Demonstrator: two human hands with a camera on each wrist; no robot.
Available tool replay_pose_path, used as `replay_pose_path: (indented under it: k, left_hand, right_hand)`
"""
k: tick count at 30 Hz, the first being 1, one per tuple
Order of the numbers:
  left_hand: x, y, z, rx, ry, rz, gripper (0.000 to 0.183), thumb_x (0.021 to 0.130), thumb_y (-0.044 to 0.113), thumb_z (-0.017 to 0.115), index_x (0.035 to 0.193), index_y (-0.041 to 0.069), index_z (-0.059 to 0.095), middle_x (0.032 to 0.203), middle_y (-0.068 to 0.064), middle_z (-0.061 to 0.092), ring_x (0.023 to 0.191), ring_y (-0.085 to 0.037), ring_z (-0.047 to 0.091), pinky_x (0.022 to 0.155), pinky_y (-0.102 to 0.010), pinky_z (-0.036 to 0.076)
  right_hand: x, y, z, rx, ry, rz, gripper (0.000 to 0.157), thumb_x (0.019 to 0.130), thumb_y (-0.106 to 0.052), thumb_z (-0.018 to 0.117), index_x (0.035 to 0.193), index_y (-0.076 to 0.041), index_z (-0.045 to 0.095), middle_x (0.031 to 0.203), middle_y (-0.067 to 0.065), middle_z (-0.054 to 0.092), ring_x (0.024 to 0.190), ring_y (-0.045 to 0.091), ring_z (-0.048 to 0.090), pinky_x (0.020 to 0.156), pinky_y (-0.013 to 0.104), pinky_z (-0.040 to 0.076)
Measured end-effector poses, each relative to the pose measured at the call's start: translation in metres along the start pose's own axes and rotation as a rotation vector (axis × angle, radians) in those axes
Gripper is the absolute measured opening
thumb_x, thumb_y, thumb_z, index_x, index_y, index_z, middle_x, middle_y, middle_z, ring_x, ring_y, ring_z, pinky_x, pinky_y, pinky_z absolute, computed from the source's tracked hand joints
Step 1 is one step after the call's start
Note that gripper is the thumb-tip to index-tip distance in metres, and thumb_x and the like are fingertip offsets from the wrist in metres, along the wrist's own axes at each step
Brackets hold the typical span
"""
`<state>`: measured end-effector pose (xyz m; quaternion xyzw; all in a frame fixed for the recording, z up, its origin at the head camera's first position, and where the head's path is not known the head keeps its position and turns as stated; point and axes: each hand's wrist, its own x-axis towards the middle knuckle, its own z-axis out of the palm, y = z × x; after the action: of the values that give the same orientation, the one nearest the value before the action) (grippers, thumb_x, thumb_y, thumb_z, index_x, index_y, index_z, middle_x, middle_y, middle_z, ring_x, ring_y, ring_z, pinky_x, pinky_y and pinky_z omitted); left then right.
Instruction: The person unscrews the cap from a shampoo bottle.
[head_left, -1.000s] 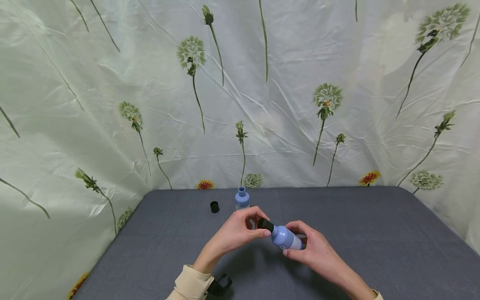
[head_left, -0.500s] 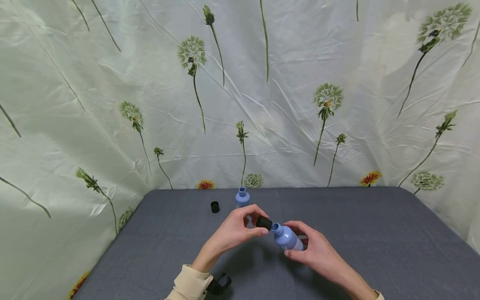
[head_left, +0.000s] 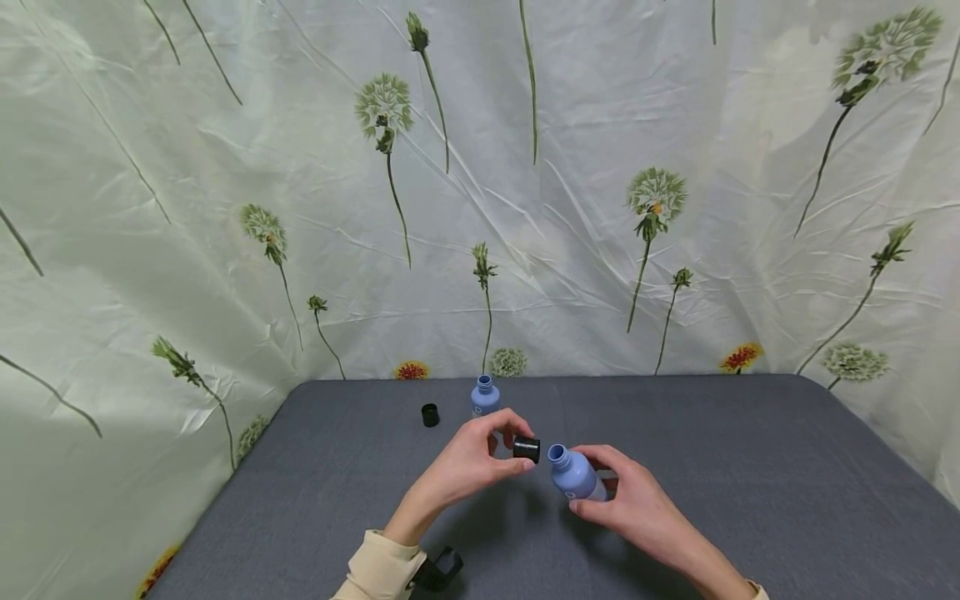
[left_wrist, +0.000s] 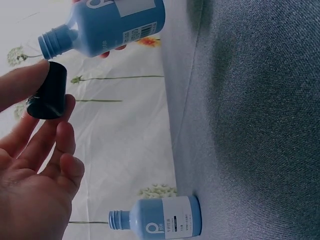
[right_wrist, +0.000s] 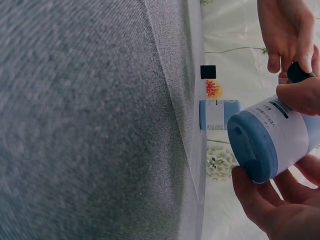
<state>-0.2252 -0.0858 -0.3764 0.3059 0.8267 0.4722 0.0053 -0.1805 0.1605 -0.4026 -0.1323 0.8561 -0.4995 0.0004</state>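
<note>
My left hand [head_left: 480,456] pinches a black screw cap [head_left: 527,449] between thumb and fingers, above the table. Just right of it, my right hand [head_left: 633,498] grips a blue bottle [head_left: 573,475] by its body, tilted with its bare threaded neck toward the cap. Cap and neck are apart in the head view. In the left wrist view the held bottle [left_wrist: 117,25] shows a white label and barcode, and the cap [left_wrist: 50,92] lies beside its mouth. The right wrist view shows the bottle's base [right_wrist: 250,145] with fingers and thumb around the body.
A second uncapped blue bottle [head_left: 485,394] stands upright at the back of the grey cloth-covered table [head_left: 675,433], partly behind my left hand. Left of it sits another black cap [head_left: 430,414]. A flower-printed white curtain [head_left: 570,208] hangs behind the table.
The black cap has come off the held bottle's neck and moved slightly left. The bottle has shifted a little right, leaving a gap and showing its open mouth.
</note>
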Motion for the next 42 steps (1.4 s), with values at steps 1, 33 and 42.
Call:
replay_pose_path:
  k: [1, 33, 42]
  left_hand:
    - [0.0, 0.0, 0.0, -0.008, 0.0, -0.003, 0.025, 0.084, 0.022, 0.08, 0.103, 0.027, 0.065, 0.094, 0.009, 0.063, 0.076, -0.019, 0.055, 0.059, -0.026, 0.04]
    - [-0.001, -0.016, 0.006, -0.012, -0.102, -0.027, 0.042, 0.087, 0.005, 0.074, 0.123, 0.023, 0.065, 0.115, 0.006, 0.064, 0.098, -0.009, 0.061, 0.08, -0.028, 0.051]
    - [-0.003, -0.021, 0.006, -0.024, -0.089, -0.049, 0.031, 0.083, 0.008, 0.079, 0.109, 0.021, 0.068, 0.105, 0.009, 0.065, 0.092, -0.013, 0.065, 0.074, -0.028, 0.052]
  right_hand:
    - [0.0, 0.0, 0.0, 0.003, 0.01, 0.002, 0.055, 0.075, -0.018, 0.086, 0.125, -0.012, 0.062, 0.117, 0.004, 0.061, 0.107, 0.021, 0.056, 0.088, 0.042, 0.051]
    - [0.002, 0.007, -0.006, 0.134, -0.021, -0.012, 0.056, 0.074, -0.014, 0.086, 0.123, -0.011, 0.059, 0.116, 0.007, 0.062, 0.107, 0.023, 0.06, 0.095, 0.041, 0.047]
    - [0.0, 0.014, -0.01, 0.167, -0.06, -0.108, 0.057, 0.077, -0.014, 0.085, 0.126, -0.006, 0.058, 0.118, 0.01, 0.061, 0.106, 0.022, 0.06, 0.091, 0.022, 0.046]
